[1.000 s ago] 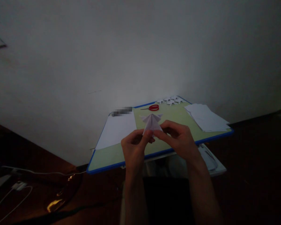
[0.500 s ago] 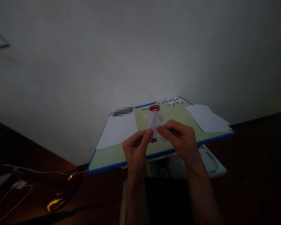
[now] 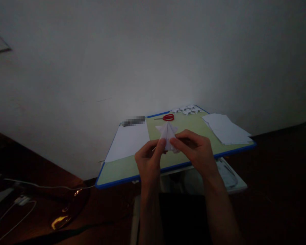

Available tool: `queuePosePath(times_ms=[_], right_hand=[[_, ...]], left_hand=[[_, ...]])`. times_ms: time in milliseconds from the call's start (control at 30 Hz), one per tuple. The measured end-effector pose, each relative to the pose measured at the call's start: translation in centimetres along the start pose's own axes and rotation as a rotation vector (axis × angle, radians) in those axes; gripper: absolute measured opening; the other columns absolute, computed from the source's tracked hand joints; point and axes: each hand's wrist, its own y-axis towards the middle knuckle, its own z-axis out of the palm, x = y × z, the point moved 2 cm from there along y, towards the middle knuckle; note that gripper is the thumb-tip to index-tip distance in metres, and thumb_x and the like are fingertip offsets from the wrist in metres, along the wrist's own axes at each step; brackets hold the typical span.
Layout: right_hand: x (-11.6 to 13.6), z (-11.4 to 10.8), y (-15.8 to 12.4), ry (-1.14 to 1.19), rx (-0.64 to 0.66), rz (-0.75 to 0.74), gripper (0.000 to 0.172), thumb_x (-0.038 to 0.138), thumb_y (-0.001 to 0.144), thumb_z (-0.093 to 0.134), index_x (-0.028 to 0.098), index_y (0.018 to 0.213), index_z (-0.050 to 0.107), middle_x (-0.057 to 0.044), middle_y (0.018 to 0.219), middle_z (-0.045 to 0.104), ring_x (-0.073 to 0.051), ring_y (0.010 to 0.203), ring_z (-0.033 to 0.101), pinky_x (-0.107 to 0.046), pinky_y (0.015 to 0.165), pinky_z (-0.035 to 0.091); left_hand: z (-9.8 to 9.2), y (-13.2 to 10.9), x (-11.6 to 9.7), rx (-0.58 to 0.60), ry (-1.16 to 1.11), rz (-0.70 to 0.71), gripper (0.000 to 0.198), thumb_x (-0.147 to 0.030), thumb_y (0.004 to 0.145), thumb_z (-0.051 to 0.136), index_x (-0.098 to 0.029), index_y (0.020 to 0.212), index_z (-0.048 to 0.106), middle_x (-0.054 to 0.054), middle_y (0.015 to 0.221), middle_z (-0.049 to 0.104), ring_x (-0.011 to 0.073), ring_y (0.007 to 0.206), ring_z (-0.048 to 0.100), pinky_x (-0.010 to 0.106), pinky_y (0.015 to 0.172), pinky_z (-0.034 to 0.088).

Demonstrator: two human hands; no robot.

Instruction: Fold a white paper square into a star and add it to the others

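Observation:
A piece of folded white paper (image 3: 168, 131) with a pointed top and two side points is held up over the near half of the table. My left hand (image 3: 149, 156) pinches its lower left part, thumb in front. On the lower right, my right hand (image 3: 195, 149) grips the same paper between thumb and fingers. The fingertips behind the paper are mostly hidden. Just beyond its tip lie scissors (image 3: 168, 117) with red handles, blades pointing left.
The green tabletop (image 3: 122, 173) has a blue rim and stands against a grey wall. White sheets (image 3: 225, 129) are stacked at the right, another white sheet (image 3: 129, 141) lies at the left. Several small folded paper pieces (image 3: 188, 109) sit at the back. White cables (image 3: 21, 200) run at lower left.
Both hands have drawn slightly closer together on the folded paper. Its side points look narrower, and its lower edge bulges a little more.

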Motion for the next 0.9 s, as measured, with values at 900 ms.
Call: queuePosePath(times_ms=[900], right_hand=[[1.9, -2.5, -0.8, -0.454, 0.166, -0.336, 0.022, 0.024, 0.099, 0.071, 0.028, 0.12, 0.076, -0.005, 0.116, 0.07, -0.016, 0.088, 0.065, -0.03, 0.068, 0.051]], left_hand=[[-1.5, 0.5, 0.6, 0.176, 0.073, -0.072, 0.051, -0.038, 0.087, 0.085, -0.028, 0.136, 0.074, 0.0, 0.086, 0.065, 0.0093, 0.063, 0.058, 0.022, 0.06, 0.049]])
